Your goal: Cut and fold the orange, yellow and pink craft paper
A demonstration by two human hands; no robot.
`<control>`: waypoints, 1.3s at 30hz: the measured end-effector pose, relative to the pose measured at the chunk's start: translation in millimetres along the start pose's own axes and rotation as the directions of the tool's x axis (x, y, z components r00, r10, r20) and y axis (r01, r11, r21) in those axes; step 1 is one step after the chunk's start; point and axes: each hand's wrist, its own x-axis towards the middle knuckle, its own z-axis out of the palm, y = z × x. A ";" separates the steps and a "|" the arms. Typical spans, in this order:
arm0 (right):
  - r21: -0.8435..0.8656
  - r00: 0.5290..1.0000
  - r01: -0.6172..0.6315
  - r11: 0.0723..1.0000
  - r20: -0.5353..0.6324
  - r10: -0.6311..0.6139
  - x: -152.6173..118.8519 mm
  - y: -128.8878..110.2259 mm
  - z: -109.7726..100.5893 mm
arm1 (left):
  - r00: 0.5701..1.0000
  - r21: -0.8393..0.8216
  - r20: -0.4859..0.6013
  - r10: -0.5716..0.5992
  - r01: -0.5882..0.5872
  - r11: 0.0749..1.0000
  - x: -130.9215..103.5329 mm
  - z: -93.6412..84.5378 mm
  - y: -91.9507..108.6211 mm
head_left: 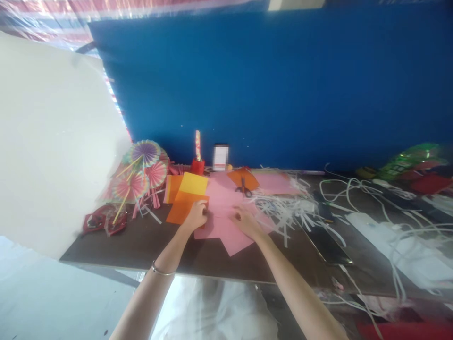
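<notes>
Sheets of pink paper (219, 198) lie overlapping in the middle of the dark table. My left hand (197, 215) has its fingers curled and its fingertips closed at the left edge of the pink paper, beside an orange sheet (180, 205). Opposite it, my right hand (244, 221) pinches the pink paper. A faint crease or edge runs between the two hands. Just behind them, scissors (243, 190) rest on the pink and orange paper. A yellow sheet (194, 183) overlaps the orange one on the left.
Paper rosette fans (145, 153) stand at the left, with a red item in clear wrap (106, 219) before them. A red holder (197, 166) and a phone (221, 157) stand at the back. White paper strips (279, 208), a dark tablet (329, 245) and cables (385, 203) lie right.
</notes>
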 end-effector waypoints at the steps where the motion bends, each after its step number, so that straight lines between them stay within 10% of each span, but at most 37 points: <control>1: 0.003 1.000 -0.002 1.000 -0.002 0.002 0.3 -0.3 0.0 | 1.000 0.003 0.001 0.003 -0.003 1.000 -0.2 0.1 -0.2; 9: -0.016 0.999 0.024 1.000 -0.030 -0.024 0.1 -4.1 -1.4 | 0.996 0.001 0.013 0.093 -0.093 0.996 -9.3 -1.1 12.9; 19: -0.041 0.995 0.012 0.999 -0.102 -0.016 1.0 -4.4 2.9 | 0.908 0.131 0.368 0.200 -0.264 0.956 -16.1 -2.5 37.6; 25: -0.068 0.996 0.012 0.998 -0.083 -0.017 -0.6 3.8 4.1 | 0.838 0.266 0.361 0.409 -0.514 0.816 -22.6 6.6 37.5; 39: -0.221 0.993 -0.111 0.969 -0.057 0.101 -2.6 9.3 -1.7 | 0.831 0.347 0.324 0.452 -0.549 0.760 -25.6 18.7 31.2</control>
